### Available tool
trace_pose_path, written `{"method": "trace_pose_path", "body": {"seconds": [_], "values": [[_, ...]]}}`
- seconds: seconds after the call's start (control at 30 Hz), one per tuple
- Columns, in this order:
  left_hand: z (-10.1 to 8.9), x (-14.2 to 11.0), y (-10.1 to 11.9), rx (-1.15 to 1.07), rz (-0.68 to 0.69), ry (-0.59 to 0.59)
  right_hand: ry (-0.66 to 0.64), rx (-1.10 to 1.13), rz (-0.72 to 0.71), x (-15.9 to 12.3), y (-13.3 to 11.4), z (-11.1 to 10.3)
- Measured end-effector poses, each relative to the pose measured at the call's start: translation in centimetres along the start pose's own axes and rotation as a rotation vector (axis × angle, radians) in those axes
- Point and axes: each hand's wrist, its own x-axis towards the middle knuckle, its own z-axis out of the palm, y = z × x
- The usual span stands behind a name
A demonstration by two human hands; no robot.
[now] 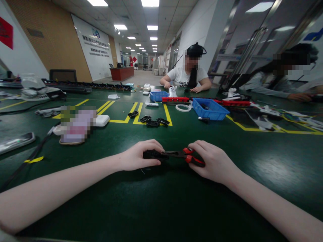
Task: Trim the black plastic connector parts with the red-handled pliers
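My left hand (pixel 139 156) is closed around a small black plastic part (pixel 150 154) and holds it down on the green table (pixel 161 201). My right hand (pixel 211 161) grips the red handles of a pair of pliers (pixel 182 154). The dark jaws of the pliers point left and meet the black part between my two hands.
Several loose black parts (pixel 151 120) lie by the yellow floor-tape lines (pixel 136 116) farther back. Two blue bins (pixel 210 109) and red strips (pixel 175 99) stand beyond them. A white block (pixel 102 120) and cables are at the left. Two other people sit across the table.
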Motion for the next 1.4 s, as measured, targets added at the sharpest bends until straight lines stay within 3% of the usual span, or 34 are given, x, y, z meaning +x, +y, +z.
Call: {"method": "trace_pose_path", "body": {"seconds": [0.6,1.07,1.4], "values": [[0.08,-0.12,-0.03,0.058,-0.094,-0.024,0.043,-0.252,-0.063,0.38,-0.53,0.1],[0.09,-0.02,-0.16,0.045,-0.062,-0.035,-0.005,-0.099,-0.025,0.4,0.0,0.31],[0.15,-0.01,0.0,0.05,-0.094,-0.043,0.001,-0.128,-0.028,0.3,0.0,0.4]]}}
